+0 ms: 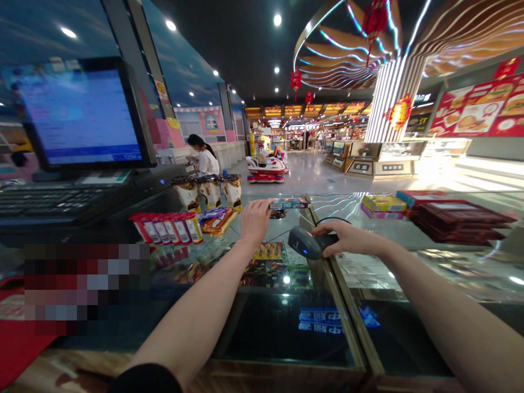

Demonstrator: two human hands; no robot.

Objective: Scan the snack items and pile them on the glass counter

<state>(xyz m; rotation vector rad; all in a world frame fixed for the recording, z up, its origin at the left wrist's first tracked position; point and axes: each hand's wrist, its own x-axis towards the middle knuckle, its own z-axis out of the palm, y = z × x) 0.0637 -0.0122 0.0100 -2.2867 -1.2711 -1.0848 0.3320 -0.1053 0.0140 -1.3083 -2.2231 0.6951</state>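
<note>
Shop in mall-like hall [311, 172]: till screen [79, 117], barcode scanner [302, 243], glass counter [262, 327], packaged snacks [193, 226], burger poster [477, 103].

Both forearms reach in over the near edge of the glass counter [282, 333], bare along the visible length, apart from a black sleeve [145, 380] at the lower end of the left one. The left hand [256, 219] shows its back, knuckles up, fingers bent forward in a grip, and appears toward the counter's far edge. The right hand [351, 238], a little nearer the near edge, points leftward, thumb below and fingers above, curled closed. The hands are apart, the forearms converging.
</note>
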